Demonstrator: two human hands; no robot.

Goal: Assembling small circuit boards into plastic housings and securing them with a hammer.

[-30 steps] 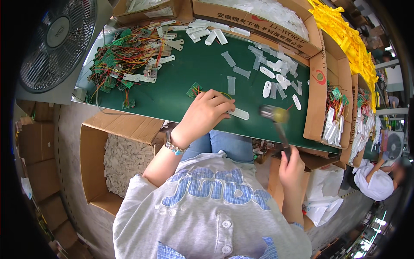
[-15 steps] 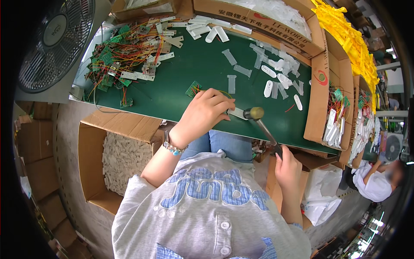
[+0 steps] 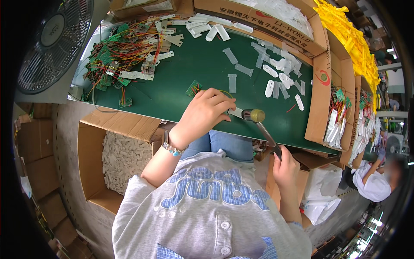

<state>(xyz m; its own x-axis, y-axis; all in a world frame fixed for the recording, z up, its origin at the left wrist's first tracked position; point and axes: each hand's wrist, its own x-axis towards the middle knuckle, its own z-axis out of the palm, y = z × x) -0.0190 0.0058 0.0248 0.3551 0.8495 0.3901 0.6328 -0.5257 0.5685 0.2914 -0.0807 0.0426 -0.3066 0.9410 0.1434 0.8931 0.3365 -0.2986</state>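
At the near edge of the green table (image 3: 181, 77), notes from your hands outward:

Left hand (image 3: 202, 113): curled down over a white plastic piece (image 3: 236, 113); your fingers pin it flat to the table just inside the front edge; only its right end shows.

Right hand (image 3: 285, 166): clenched round the dark grip of a small hammer (image 3: 263, 129); hand sits below the table edge, shaft slants up and left; the brass-coloured head rests at the exposed end of the white piece, whether touching you cannot tell.

Just beyond left hand: a small green circuit board (image 3: 194, 88) with yellow wire; one clear plastic strip (image 3: 232, 83) standing apart.

Far left of table: a tangled heap of green boards and red-yellow wires (image 3: 118, 54).

Far right of table: scattered white plastic shells (image 3: 280, 73).

Below table, left: open cardboard box (image 3: 88, 164) of pale small parts.

Right side: cardboard boxes (image 3: 321, 99) holding wired pieces; another person's sleeve low at the picture's edge.

Upper left: a fan (image 3: 54, 41).
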